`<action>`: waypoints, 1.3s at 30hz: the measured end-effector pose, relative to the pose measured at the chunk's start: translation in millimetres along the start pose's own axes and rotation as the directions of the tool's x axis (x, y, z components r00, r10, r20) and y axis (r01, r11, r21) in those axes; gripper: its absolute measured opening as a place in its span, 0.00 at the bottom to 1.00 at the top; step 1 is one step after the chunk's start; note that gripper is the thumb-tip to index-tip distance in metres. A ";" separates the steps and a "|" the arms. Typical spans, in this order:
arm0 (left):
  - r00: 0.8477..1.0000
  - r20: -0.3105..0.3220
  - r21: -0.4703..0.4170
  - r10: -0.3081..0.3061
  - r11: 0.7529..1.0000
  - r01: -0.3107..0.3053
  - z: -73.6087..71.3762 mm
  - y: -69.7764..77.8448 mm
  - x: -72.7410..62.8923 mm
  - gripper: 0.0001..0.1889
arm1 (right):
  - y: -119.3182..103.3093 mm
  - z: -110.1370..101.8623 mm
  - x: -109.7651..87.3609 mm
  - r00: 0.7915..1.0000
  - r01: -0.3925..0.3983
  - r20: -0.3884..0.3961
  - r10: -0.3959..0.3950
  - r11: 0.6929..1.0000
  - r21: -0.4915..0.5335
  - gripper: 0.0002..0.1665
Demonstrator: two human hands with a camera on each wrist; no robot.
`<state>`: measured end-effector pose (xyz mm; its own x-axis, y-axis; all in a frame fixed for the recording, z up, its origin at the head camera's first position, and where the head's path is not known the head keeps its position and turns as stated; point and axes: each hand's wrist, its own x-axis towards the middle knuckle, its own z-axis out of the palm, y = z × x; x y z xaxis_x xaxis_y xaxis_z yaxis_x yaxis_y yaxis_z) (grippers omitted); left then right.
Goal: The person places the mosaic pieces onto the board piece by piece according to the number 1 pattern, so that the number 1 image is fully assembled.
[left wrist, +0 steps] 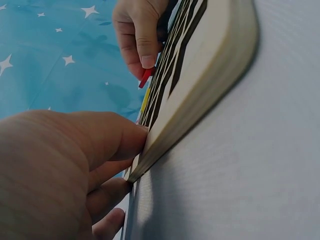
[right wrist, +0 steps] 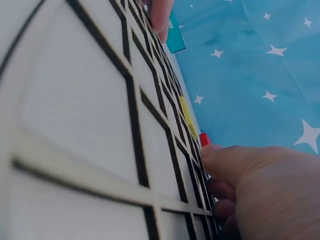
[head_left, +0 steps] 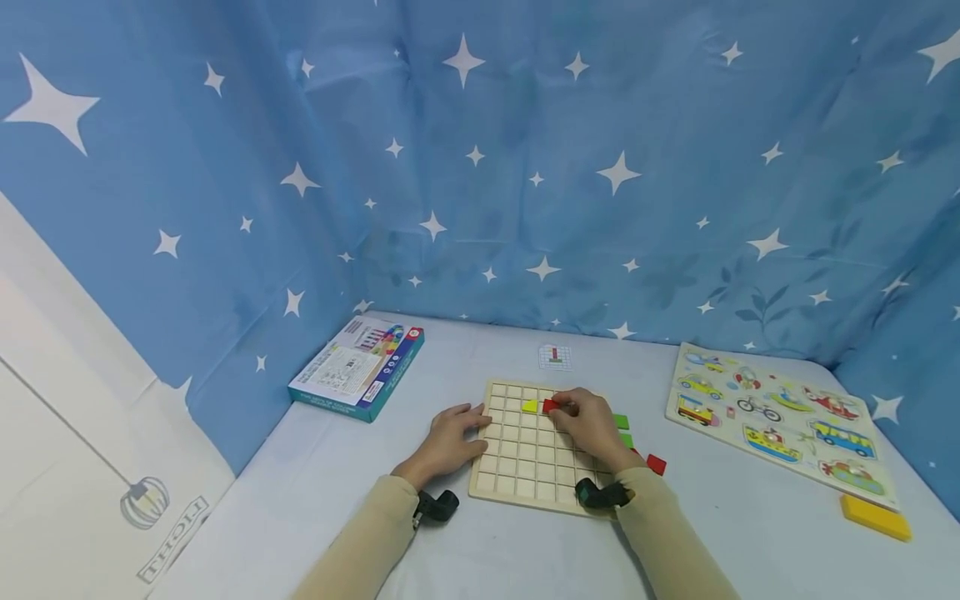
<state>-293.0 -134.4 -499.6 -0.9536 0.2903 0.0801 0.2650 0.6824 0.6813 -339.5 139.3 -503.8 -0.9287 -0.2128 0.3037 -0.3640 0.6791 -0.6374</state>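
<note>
A wooden grid board (head_left: 517, 479) lies on the white table between the two hands. My right hand (head_left: 592, 427) pinches a small red tile (head_left: 550, 406) between thumb and fingers, low over the far part of the grid. Just left of that tile, a yellow triangular tile (head_left: 529, 407) sits in a grid square. Along the board's left edge, my left hand (head_left: 448, 442) rests with spread, relaxed fingers; its thumb (left wrist: 122, 137) touches the rim in the left wrist view.
Green tiles (head_left: 620, 422) and a red tile (head_left: 656, 464) lie right of the board, partly behind the right forearm. Beyond the board is a pattern card (head_left: 555, 357). A game box (head_left: 358, 367) stands left; a picture puzzle (head_left: 780, 421) and yellow block (head_left: 876, 517) lie right.
</note>
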 end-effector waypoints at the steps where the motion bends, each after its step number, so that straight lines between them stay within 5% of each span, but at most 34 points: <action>1: 1.000 0.001 0.000 -0.001 1.000 0.001 0.5 -0.2 0.0 0.23 | 0.3 0.3 -0.2 1.000 0.000 0.003 0.000 1.000 -0.002 0.17; 39: 1.000 -0.008 -0.020 -0.004 1.000 0.004 0.7 0.7 -1.3 0.23 | -6.4 2.0 7.0 0.999 -0.014 0.051 0.018 0.996 -0.085 0.16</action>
<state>-291.5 -133.9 -499.7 -0.9557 0.2824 0.0830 0.2583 0.6696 0.6964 -343.7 132.0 -499.0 -0.9375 -0.2361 0.2556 -0.3440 0.7391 -0.5792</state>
